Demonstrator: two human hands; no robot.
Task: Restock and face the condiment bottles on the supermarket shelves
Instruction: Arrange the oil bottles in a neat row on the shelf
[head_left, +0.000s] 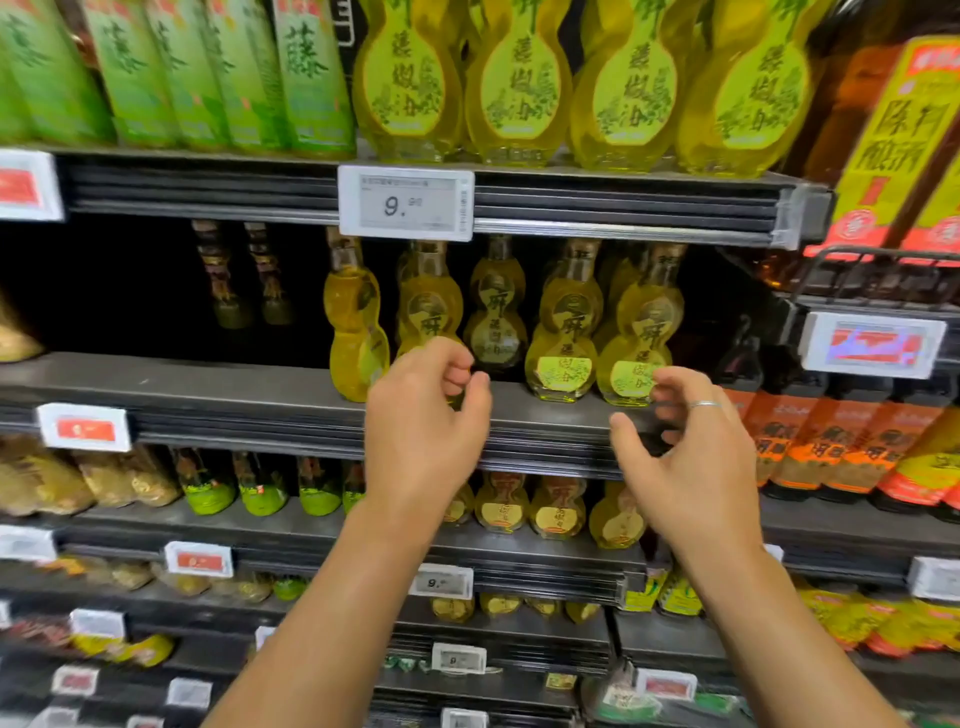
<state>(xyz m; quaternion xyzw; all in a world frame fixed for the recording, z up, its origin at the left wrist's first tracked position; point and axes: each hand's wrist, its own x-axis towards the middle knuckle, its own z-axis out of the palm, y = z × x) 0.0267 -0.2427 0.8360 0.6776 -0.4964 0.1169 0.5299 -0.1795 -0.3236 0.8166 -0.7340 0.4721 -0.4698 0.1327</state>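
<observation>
Both forearms reach up from the bottom edge toward the middle shelf (208, 387). At left, the left hand (423, 421) hangs in front of the shelf lip with fingers loosely curled and thumb near the forefinger, gripping nothing visible; it partly covers the base of a gourd-shaped oil bottle (428, 306) behind it, and whether a fingertip touches that bottle cannot be told. Just left of this hand stands the leftmost gourd bottle (355, 327), turned so its label faces sideways, the likely candidate for facing. Further right, two front bottles (563, 332) (640, 332) stand upright at the shelf edge, labels forward, with more bottles behind. At right, the right hand (691, 447), wearing a ring (704, 404), is half-open, fingers bent and empty, just beside the rightmost bottle's base. Handling, as a judgement: these bottles look rigid, smooth and full of liquid, hence moderately heavy, slippery, and possibly breakable if glass; the narrow waist between the two bulbs offers the surest hold, with the base kept on the shelf while rotating. A price tag (405, 202) hangs above.
</observation>
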